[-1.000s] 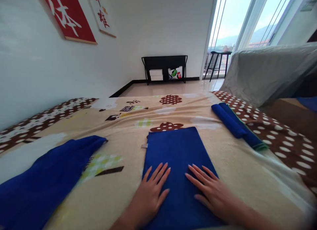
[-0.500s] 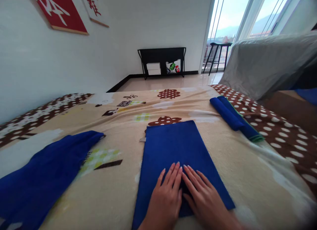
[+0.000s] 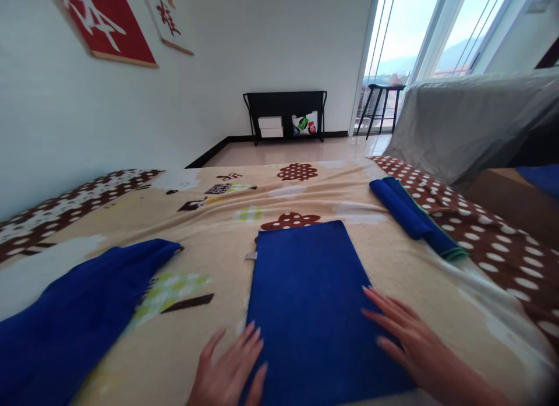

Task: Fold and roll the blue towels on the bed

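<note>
A blue towel (image 3: 310, 301) lies flat as a rectangle in front of me, with a small white tag on its left edge. Along that left edge, near the bottom, is my left hand (image 3: 231, 365), fingers stretched and holding nothing. My right hand (image 3: 406, 336) is at the towel's right edge, its fingers spread and also free of any object. Whether the fingertips press on the cloth or hover just over it, I cannot tell. To the left spreads a second blue towel (image 3: 91, 313), loosely crumpled. At the right lies a rolled blue towel (image 3: 410, 216) with a green edge.
Everything lies on a cream patterned blanket (image 3: 209, 313) with brown polka-dot borders. Beyond it stand a black rack (image 3: 286, 106) against the wall and a dark stool (image 3: 379, 106) by the window. A plastic-covered piece of furniture (image 3: 463, 115) is at the right.
My hands have moved apart from the middle of the flat towel, the left one to its left edge and the right one to its right edge. The view has tilted slightly up.
</note>
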Demonstrator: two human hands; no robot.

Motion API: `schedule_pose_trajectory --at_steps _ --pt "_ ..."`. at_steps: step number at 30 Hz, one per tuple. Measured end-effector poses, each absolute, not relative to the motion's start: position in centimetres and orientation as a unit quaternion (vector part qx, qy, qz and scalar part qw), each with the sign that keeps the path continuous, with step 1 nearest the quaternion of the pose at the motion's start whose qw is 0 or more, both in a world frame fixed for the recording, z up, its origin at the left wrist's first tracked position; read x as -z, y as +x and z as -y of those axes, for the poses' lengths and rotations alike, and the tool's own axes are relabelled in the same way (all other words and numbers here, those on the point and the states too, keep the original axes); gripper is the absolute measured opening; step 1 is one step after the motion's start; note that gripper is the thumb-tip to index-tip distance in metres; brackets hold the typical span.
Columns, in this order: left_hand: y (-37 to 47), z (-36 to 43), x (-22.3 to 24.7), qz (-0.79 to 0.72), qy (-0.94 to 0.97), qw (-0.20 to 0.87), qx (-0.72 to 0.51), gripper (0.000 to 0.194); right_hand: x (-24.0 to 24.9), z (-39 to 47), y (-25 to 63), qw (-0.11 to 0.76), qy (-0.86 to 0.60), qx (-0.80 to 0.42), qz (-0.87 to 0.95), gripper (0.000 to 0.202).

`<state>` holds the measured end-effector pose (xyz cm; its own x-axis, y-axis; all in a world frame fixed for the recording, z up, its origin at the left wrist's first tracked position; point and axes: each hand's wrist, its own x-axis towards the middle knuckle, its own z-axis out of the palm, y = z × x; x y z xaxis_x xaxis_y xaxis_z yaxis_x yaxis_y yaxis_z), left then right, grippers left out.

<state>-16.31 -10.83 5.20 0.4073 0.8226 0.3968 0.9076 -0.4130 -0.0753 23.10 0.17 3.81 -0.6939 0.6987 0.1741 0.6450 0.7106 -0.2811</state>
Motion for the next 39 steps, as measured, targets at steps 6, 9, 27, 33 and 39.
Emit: schedule_pose_trajectory --at_steps 6,9,27,33,39 --pt "-11.5 -6.7 -7.9 0.635 -0.766 0.026 0.094 0.054 -5.9 -12.9 9.1 0.134 -0.378 -0.093 0.911 0.054" --pt "-13.0 -11.2 -6.1 0.663 -0.743 0.024 0.084 0.055 -4.9 -17.2 7.2 0.133 -0.392 -0.082 0.907 0.055" --pt "-14.8 -7.6 -6.3 0.693 -0.712 0.092 0.066 0.054 -5.1 -15.1 11.7 0.139 -0.505 -0.017 0.852 0.061" --pt "-8.0 4.1 -6.2 0.506 -0.857 0.083 0.041 0.058 -4.7 -0.1 12.2 0.089 -0.310 -0.043 0.946 0.063" --pt "-12.8 11.6 -5.0 0.408 -0.876 0.245 0.075 0.058 -4.7 3.4 21.0 0.114 -0.167 0.052 0.978 0.063"
